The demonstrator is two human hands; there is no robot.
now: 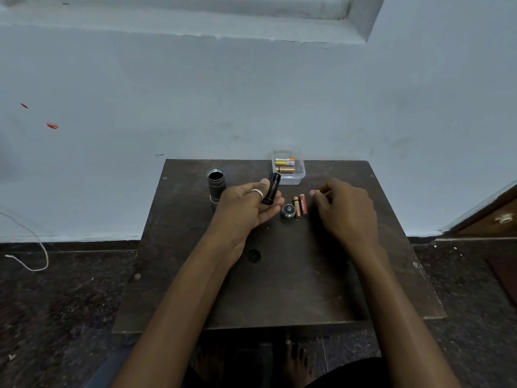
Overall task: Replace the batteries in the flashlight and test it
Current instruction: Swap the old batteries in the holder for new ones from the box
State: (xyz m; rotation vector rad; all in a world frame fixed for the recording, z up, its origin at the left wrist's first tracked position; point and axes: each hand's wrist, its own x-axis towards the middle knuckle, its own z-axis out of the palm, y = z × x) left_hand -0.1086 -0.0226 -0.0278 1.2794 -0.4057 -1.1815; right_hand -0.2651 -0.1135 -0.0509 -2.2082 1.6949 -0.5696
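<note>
The flashlight body (216, 182) stands upright on the dark table (279, 275), its open end facing up. My left hand (246, 208) holds the black battery holder (271, 189) between thumb and fingers, just right of the body. The round tail cap (288, 210) lies on the table beside two loose batteries (300, 205), one copper, one red. My right hand (347, 211) hovers right of them and pinches a small thing at its fingertips (321, 193), seemingly a battery, mostly hidden.
A clear plastic box (289, 169) with batteries inside sits at the table's far edge against the blue wall. A white cord (36, 247) lies on the floor at left. My bare foot (296, 362) shows under the table's near edge.
</note>
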